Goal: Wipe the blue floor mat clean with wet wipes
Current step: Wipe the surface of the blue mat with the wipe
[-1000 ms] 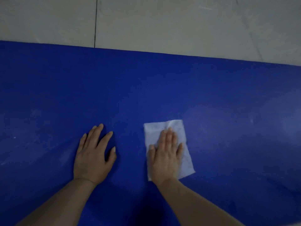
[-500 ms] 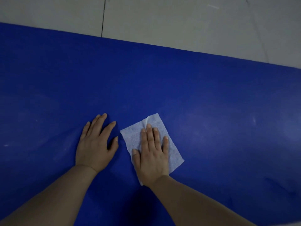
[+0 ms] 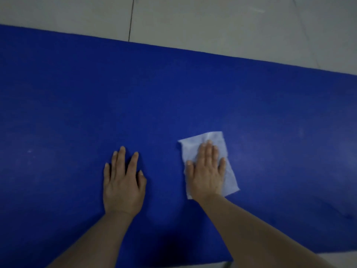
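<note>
On blue mat [image 3: 77, 113]: right hand [image 3: 207, 171] flat, pressing wipe [image 3: 229, 176], long axis away-leftward; left hand [image 3: 123, 182] flat, empty.

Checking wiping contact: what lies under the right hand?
The right hand presses flat on a white wet wipe, spread on the blue floor mat. The mat beneath the wipe is hidden.

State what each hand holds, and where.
Nothing is gripped. The right hand presses flat on the wet wipe's middle; the left hand rests flat on the blue mat.

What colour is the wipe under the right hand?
White, seen in the head view: the wipe under the right hand.
</note>
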The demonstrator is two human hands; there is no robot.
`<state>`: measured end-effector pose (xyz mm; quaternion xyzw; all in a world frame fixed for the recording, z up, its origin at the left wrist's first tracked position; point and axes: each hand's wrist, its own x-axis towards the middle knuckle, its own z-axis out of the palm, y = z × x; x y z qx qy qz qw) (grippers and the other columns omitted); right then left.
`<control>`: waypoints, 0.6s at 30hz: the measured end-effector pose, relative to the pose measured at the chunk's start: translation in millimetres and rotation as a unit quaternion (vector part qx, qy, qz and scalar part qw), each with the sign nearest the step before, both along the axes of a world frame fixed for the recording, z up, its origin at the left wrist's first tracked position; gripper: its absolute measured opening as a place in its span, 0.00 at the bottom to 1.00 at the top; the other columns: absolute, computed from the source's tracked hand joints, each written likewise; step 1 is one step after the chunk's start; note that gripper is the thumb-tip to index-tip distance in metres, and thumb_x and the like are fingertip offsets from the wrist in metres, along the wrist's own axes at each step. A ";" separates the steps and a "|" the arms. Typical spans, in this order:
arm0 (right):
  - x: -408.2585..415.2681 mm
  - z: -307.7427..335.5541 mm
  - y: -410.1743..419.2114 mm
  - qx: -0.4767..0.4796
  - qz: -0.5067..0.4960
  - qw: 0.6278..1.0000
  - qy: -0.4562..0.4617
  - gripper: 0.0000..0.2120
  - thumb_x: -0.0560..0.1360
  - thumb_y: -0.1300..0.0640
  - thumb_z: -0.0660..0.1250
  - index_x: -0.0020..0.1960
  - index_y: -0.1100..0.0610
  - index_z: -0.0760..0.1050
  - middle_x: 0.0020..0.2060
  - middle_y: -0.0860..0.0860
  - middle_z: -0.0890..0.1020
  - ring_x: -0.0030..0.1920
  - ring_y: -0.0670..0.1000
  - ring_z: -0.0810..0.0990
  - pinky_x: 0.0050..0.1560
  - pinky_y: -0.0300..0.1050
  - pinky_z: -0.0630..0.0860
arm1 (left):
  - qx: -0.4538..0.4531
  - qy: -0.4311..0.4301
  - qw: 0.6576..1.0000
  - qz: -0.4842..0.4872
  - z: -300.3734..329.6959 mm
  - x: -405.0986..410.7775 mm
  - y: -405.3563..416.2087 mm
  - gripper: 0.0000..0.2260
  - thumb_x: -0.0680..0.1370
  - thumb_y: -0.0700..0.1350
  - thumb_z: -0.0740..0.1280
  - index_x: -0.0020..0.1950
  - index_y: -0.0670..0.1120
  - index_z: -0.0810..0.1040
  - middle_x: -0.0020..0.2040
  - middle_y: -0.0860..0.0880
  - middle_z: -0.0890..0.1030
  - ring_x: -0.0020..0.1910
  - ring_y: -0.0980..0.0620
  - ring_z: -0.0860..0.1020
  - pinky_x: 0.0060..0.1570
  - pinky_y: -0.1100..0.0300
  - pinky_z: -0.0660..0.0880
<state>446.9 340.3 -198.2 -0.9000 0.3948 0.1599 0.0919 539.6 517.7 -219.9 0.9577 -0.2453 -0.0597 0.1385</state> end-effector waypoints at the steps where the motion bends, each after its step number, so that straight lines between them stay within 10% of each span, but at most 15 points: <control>1: 0.5 0.6 -6.0 -0.002 -0.039 0.999 0.005 0.33 0.76 0.41 0.32 0.75 0.56 0.31 0.76 0.52 0.35 0.74 0.50 0.32 0.74 0.56 0.34 | 0.002 0.003 1.000 0.003 0.0 3.2 -1.3 0.24 0.78 0.51 0.53 0.72 0.44 0.68 0.76 0.41 0.61 0.75 0.44 0.57 0.72 0.44 0.54; 4: 8.4 -1.9 6.3 -0.007 -0.068 0.998 -0.003 0.32 0.77 0.42 0.35 0.76 0.58 0.34 0.76 0.54 0.37 0.76 0.54 0.36 0.74 0.58 0.35 | 0.000 0.004 1.000 0.003 -1.4 2.0 -0.7 0.26 0.77 0.52 0.49 0.72 0.45 0.68 0.76 0.41 0.60 0.75 0.44 0.57 0.73 0.45 0.53; 11: 31.7 -12.7 62.7 0.016 0.213 0.973 -0.091 0.28 0.79 0.44 0.48 0.75 0.55 0.62 0.74 0.51 0.63 0.75 0.52 0.60 0.74 0.59 0.54 | -0.014 0.001 1.000 0.014 -2.2 2.1 -0.3 0.22 0.77 0.51 0.51 0.60 0.40 0.77 0.75 0.41 0.63 0.75 0.44 0.59 0.72 0.44 0.55; 18: -18.7 -10.6 -15.2 -0.016 -0.107 0.993 -0.040 0.31 0.79 0.43 0.35 0.78 0.56 0.39 0.77 0.51 0.42 0.77 0.50 0.39 0.76 0.54 0.38 | -0.019 -0.004 1.000 0.005 -2.5 2.2 0.0 0.22 0.79 0.48 0.56 0.72 0.44 0.68 0.76 0.42 0.60 0.76 0.43 0.57 0.73 0.44 0.53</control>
